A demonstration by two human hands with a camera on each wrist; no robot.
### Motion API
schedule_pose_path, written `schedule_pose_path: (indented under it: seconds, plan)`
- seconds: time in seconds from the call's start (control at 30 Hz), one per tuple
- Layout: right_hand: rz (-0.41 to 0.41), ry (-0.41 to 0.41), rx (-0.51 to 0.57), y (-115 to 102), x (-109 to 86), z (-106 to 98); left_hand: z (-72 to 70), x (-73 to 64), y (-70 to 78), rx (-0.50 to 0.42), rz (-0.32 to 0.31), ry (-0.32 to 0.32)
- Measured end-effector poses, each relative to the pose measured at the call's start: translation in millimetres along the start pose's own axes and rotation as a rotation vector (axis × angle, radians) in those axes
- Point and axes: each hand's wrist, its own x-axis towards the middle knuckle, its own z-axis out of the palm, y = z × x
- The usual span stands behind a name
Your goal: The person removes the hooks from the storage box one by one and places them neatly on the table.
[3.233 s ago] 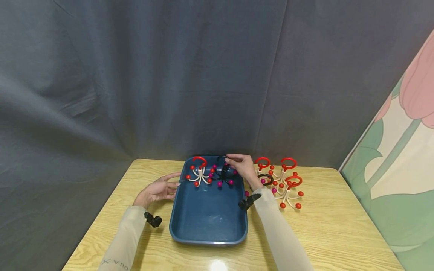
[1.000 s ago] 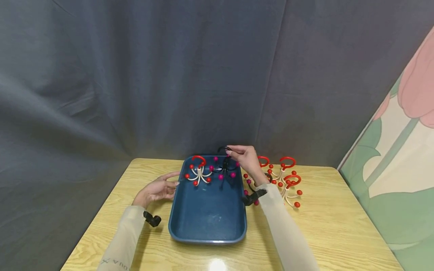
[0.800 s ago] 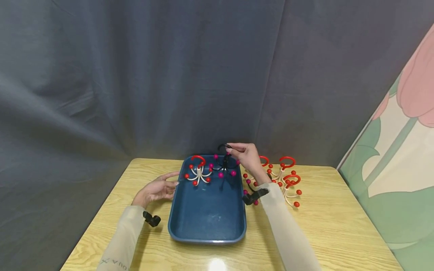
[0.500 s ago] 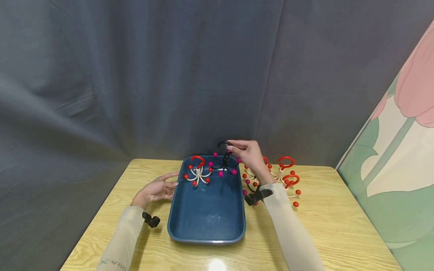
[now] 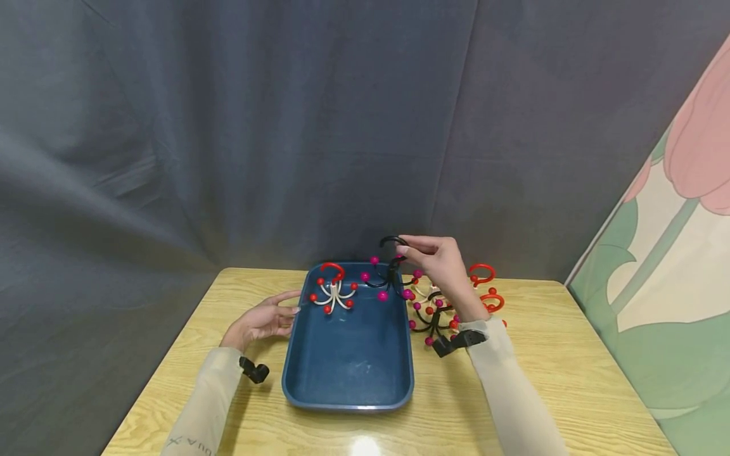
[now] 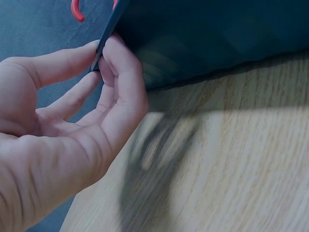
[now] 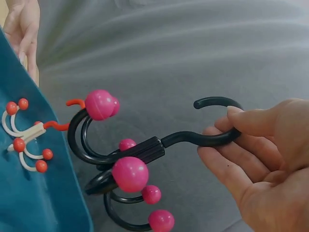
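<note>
right grip (image 5: pixel 438 263) clamped on hook of black hanger (image 7: pixel 149 151); pink-tipped arms hang below and left of grip, by far right corner of blue tray (image 5: pixel 348 361). left grip (image 5: pixel 265 322) pinches tray's left rim. red-hooked hanger (image 5: pixel 334 292) sits in tray between both grips. second black hanger (image 5: pixel 436 320) on table (image 5: pixel 599 392), near right grip.

Navy tray (image 5: pixel 349 370), one, on wooden table (image 5: pixel 593 399) | left hand (image 5: pixel 266 322), at its left rim | right hand (image 5: pixel 436 259), pinching black hook (image 5: pixel 391 272) with pink balls, over far right corner | white-and-red hook (image 5: pixel 334 291), inside, far left | second black hook (image 5: pixel 436 320), partly hidden red-topped hooks (image 5: pixel 492 296), right of tray | grey curtain (image 5: pixel 319 126), behind
</note>
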Motion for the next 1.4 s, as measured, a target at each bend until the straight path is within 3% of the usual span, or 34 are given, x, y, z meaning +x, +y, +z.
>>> schedule_pose_path:
  seconds: [0.23, 0.6, 0.77, 1.0, 1.17, 1.4]
  plan:
    - [-0.013, 0.012, -0.1, -12, -18.9, -13, 1.2, 0.0, -0.6, 0.003, -0.001, -0.009]
    - [-0.019, 0.008, -0.142, -19, -49.2, -31, -0.1, -1.7, -3.8, 0.011, 0.008, -0.015]
    - [-0.031, 0.029, -0.181, -16, -60.4, -38, 0.9, -2.0, -2.1, -0.011, -0.003, 0.002]
    - [-0.045, 0.023, -0.153, -9, -76.2, -48, 4.8, -4.3, 0.1, -0.024, -0.005, 0.0]
    - [-0.008, 0.029, -0.169, -3, -91.1, -56, 7.3, -4.8, -0.6, -0.034, -0.004, -0.015]
    - [0.01, 0.027, -0.176, 7, -110.8, -65, 4.7, -0.6, -1.7, -0.027, -0.005, 0.014]
